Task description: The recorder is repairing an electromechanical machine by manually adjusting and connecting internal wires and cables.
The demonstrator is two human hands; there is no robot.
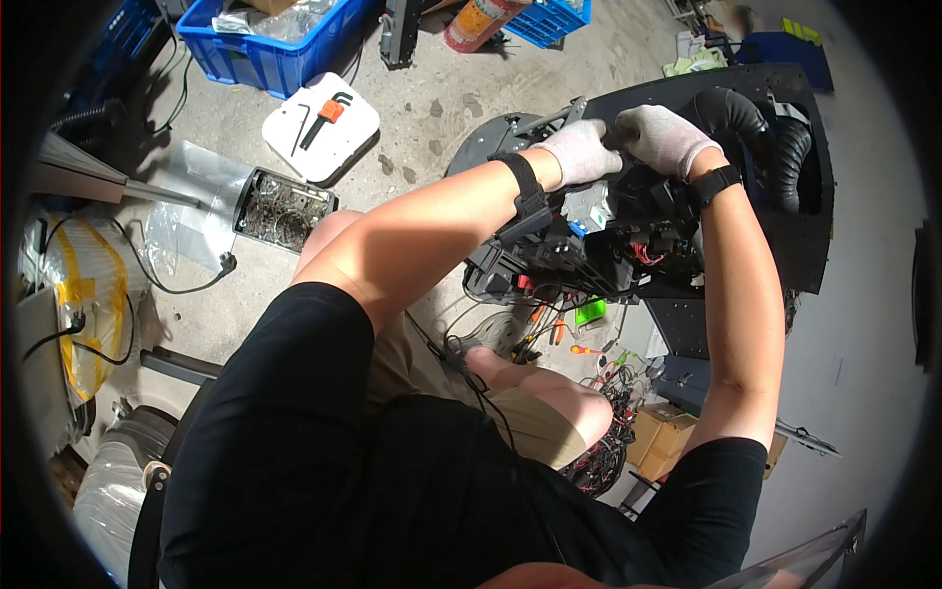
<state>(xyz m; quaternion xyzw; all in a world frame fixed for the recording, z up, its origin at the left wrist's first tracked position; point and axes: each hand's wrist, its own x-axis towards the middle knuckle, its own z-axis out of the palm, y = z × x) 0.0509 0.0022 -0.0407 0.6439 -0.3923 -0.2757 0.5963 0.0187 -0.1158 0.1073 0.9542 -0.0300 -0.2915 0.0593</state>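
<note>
Both my hands wear whitish work gloves and meet close together over a black machine (765,90) with a dark housing. My left hand (581,153) is closed, its fingertips curled down at the machine's inner edge. Just right of it, my right hand (669,140) is closed too, thumb and fingers pressed together. What lies in their fingers is hidden or too small to name. Below the hands sits a silvery box-like part (587,206) with a blue edge. Red wires (645,253) show deeper inside, and black corrugated hoses (788,162) curve beside my right hand.
A white stool top (343,110) carries a hex key set (329,116) with an orange holder. Left of my leg stands a tray of screws (285,208). Blue crate (235,54) at the back; hand tools (559,329) and a cable heap (613,432) lie on the floor.
</note>
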